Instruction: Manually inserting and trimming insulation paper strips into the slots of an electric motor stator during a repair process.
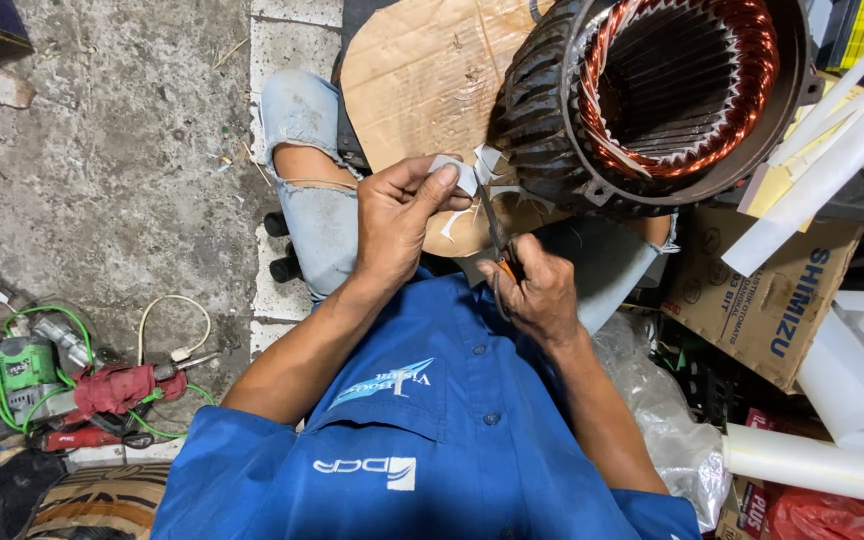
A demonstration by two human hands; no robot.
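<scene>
The left hand (pixel 397 215) has its grip pinched shut on a small piece of white insulation paper (pixel 455 172), thumb over the top and fingers curled beneath it. The right hand (pixel 540 293) has its grip closed around the orange handles of a pair of scissors (pixel 497 240), whose dark blades point away from the body and reach up to the paper's edge. The paper sits between the two hands, just above the person's lap and right in front of the motor stator (pixel 652 100).

Both forearms come out of blue shirt sleeves and angle inward, so the hands meet close together over the knees; the left wrist is bent with the back of the hand up, and the right hand is turned with its knuckles towards the camera. Below the hands are torn light jeans (pixel 317 200) and a rounded sheet of brown cardboard (pixel 412 70) with white paper offcuts (pixel 457 222) lying on it.

The stator rests tilted on the cardboard, its ribbed dark housing open towards the camera and copper windings ringing the bore. To the right are strips and rolls of white paper (pixel 832 140), a cardboard box (pixel 772 300) and a clear plastic bag (pixel 662 410). To the left, on the rough concrete floor (pixel 122 150), lie a green power tool (pixel 27 365) and a red one (pixel 117 390) with tangled cords.
</scene>
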